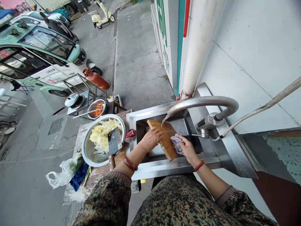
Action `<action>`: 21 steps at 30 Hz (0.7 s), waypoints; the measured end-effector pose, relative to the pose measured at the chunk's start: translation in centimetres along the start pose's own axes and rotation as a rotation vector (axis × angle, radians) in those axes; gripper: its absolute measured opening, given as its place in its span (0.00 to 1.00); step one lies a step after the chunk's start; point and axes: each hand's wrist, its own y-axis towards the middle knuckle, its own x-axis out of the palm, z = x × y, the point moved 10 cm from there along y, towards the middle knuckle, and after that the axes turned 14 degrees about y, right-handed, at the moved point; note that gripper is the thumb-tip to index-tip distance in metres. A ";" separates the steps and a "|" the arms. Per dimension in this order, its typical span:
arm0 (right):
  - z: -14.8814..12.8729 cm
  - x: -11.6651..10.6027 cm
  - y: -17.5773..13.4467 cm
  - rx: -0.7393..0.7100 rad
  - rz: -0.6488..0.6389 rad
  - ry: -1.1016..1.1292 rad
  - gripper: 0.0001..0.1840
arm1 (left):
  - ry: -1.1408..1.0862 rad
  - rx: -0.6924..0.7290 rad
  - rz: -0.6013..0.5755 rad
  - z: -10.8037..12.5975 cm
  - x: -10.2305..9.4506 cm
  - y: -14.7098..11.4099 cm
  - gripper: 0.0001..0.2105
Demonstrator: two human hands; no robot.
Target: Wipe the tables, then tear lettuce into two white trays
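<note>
"Wooden board (167,133), held where?"
"Slantwise in the steel sink (150,171), under water (164,120) running from the tap (204,102)."
"And with the left hand (151,139)?"
"Grasps the board along its left edge."
"And with the right hand (187,148)?"
"Clutches a grey cloth (176,144) at the board's opposite edge."
"Beside the sink?"
"See a metal bowl (87,147) of cut cabbage (100,134), with a cleaver (114,141) across its rim."

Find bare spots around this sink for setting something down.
Bare metal shows on the ledge between basin, faucet and right hand, and along the narrow front rim. Crowded: the basin, with board, rag and left hand; and the table beside it, where the bowl, cleaver and bag leave little room.
</note>
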 end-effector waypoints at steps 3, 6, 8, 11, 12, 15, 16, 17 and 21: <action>-1.8 -1.2 0.1 -0.091 0.080 -0.032 0.21 | -0.020 -0.092 -0.031 -1.0 -0.3 0.1 0.09; -4.1 -2.7 0.4 -0.197 0.157 -0.033 0.22 | -0.040 -0.269 -0.167 -2.6 0.5 -1.1 0.13; -4.9 -3.0 0.7 -0.219 0.182 -0.015 0.22 | -0.065 -0.406 -0.227 -3.9 1.1 -2.3 0.17; -5.4 -1.2 1.0 -0.231 0.151 0.005 0.21 | -0.148 -0.590 -0.190 -5.7 1.5 -3.8 0.21; -5.7 -0.1 0.9 -0.252 0.132 0.005 0.20 | -0.183 -0.640 -0.164 -6.2 1.7 -4.2 0.21; -6.8 4.9 0.0 -0.377 0.042 -0.025 0.20 | -0.333 -0.682 -0.031 -6.5 2.6 -4.4 0.17; -7.1 6.9 -0.4 -0.430 -0.006 -0.051 0.21 | -0.395 -0.674 0.038 -6.5 2.8 -4.2 0.15; -7.2 8.9 -0.9 -0.480 -0.053 -0.083 0.21 | -0.464 -0.668 0.112 -6.4 2.9 -4.1 0.13; -6.5 13.7 -0.7 -0.611 -0.120 -0.192 0.21 | -0.655 -0.685 0.238 -7.1 4.2 -3.8 0.13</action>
